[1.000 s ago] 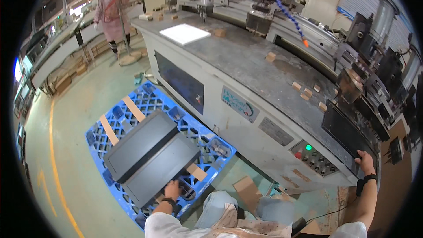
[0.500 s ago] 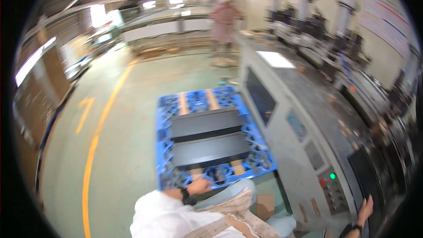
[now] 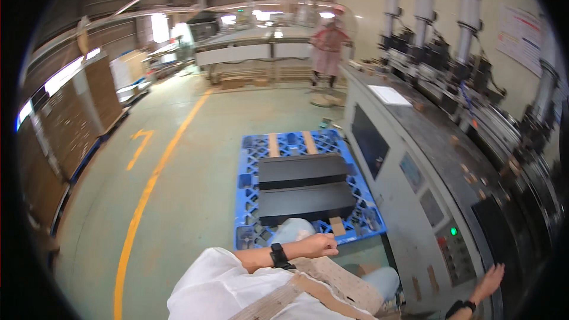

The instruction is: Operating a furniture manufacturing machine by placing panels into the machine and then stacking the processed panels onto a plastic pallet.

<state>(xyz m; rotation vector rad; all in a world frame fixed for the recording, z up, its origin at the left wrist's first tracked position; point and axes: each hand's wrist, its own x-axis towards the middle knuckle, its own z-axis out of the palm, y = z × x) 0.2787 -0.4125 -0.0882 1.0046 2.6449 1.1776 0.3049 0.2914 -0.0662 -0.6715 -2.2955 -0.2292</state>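
Note:
My left hand (image 3: 321, 245), with a black watch at the wrist, is held across my lap with its fingers curled in; nothing shows in it. At the lower right, my right hand (image 3: 489, 281) has its fingers stretched out beside a dark flat panel (image 3: 496, 231) on the machine's worktop; whether they touch it I cannot tell. Ahead of my knees lie two long black panel-like pieces, the nearer one (image 3: 305, 200) and the farther one (image 3: 302, 169). Both rest side by side on a blue plastic pallet (image 3: 242, 201) with strips of cardboard.
To the right stands a grey machine (image 3: 379, 124) with a lit green button (image 3: 454, 232) and upright cylinders (image 3: 468, 15). A white sheet (image 3: 389, 95) lies on its top. Another person (image 3: 329, 44) stands far ahead. Stacked brown boards (image 3: 98, 92) line the left, beyond a yellow floor line (image 3: 145, 195).
My left hand has moved right and across my lap, away from the pallet's near edge. My right hand stays by the dark panel, its fingers straighter. The view has shifted left.

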